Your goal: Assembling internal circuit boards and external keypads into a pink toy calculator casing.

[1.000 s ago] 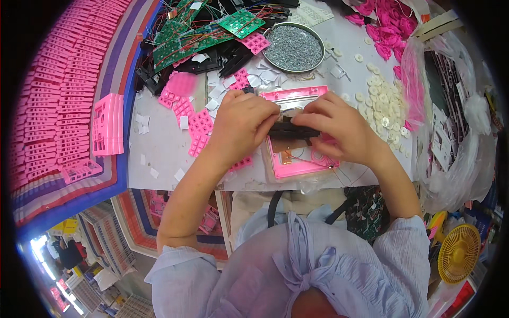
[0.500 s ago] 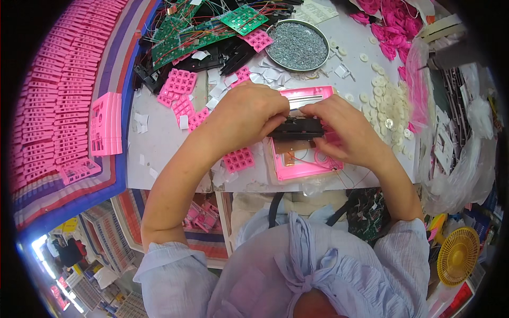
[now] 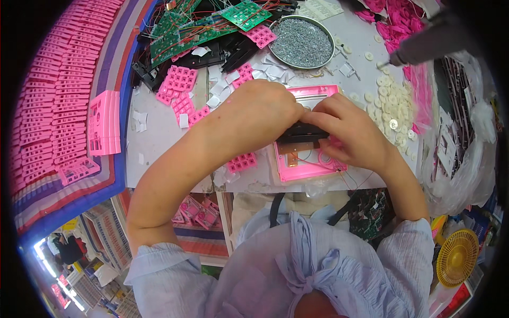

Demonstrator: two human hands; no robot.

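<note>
The right hand (image 3: 350, 132) looks clamped on the right end of a black plastic part (image 3: 302, 133); the left hand (image 3: 270, 108) meets its left end, fingertips hidden — whether they pinch, I cannot tell. The part sits over the pink casing (image 3: 307, 173), best held level, fingers off the thin wires (image 3: 305, 159) — those stay slack.

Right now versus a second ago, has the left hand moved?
Yes: rightward, judged against the round metal tray, and farther over the pink case.
</note>
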